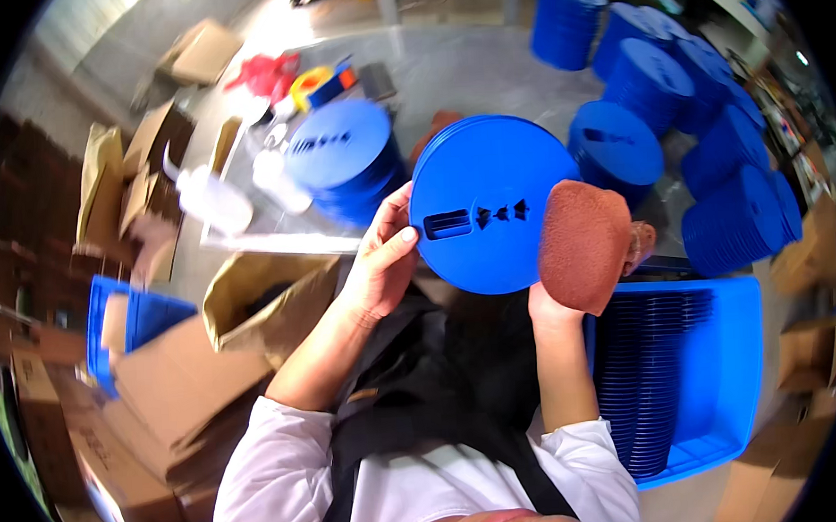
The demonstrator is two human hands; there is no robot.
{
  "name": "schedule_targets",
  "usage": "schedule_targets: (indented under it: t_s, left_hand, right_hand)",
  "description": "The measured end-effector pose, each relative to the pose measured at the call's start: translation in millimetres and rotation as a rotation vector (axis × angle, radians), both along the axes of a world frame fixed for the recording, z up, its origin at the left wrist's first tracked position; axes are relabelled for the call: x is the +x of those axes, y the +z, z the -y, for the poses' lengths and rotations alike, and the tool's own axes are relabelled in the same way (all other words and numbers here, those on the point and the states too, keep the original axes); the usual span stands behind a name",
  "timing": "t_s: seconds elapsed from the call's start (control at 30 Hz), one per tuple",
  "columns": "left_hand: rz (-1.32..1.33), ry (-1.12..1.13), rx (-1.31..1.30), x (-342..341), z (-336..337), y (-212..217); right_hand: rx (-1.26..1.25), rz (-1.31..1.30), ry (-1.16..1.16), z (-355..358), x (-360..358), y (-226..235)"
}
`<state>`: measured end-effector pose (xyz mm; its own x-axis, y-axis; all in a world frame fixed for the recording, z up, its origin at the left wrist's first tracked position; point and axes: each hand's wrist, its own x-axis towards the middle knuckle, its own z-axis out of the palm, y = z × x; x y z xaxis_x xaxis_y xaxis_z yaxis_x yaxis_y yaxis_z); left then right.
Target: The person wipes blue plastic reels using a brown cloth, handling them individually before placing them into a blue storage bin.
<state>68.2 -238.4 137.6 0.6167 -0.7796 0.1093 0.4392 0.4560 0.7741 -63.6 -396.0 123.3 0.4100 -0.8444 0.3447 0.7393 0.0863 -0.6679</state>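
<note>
A round blue disc (490, 186) with a slot and small pointed cutouts is held up in front of my body, its flat face toward me. My left hand (385, 258) grips its left rim, thumb on the face and fingers behind. On the right, my right hand (555, 306) is mostly covered by a reddish-brown cloth or pad (582, 243), which it holds over the disc's right edge. The right fingers are largely hidden. Beyond the held disc, a stack of similar blue discs (341, 152) stands on the grey table (446, 66).
More blue disc stacks (649, 74) crowd the table's right side. A blue bin (726, 368) at my right holds a long row of dark discs. White squeeze bottle (211, 198), tape roll (312, 85) and red plastic (266, 75) lie at left. Cardboard boxes (178, 377) fill the lower left.
</note>
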Motion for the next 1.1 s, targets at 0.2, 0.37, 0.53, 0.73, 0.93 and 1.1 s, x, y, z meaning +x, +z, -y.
schedule_targets:
  t_s: [0.2,0.37,0.53,0.73,0.93,1.1]
  left_hand:
    - [-0.264,0.317,-0.047,-18,-122,-74]
    - [-0.490,0.528,0.054,-40,-171,-113]
    - [-0.519,0.593,-0.010,-53,-191,-130]
    - [-0.523,0.632,0.059,-58,-192,-143]
    - [-0.634,0.656,0.093,-58,-186,-130]
    - [-0.585,0.616,0.068,-63,-189,-132]
  right_hand:
    - [0.394,-0.126,0.483,-112,12,-76]
    - [0.520,-0.422,0.711,-140,27,-105]
    - [-0.152,-0.664,0.544,-114,55,-87]
    - [-0.709,-0.796,0.179,-133,70,-115]
    - [-1.475,-0.612,0.288,-183,49,-96]
    - [-1.020,-0.818,-0.029,-119,80,-118]
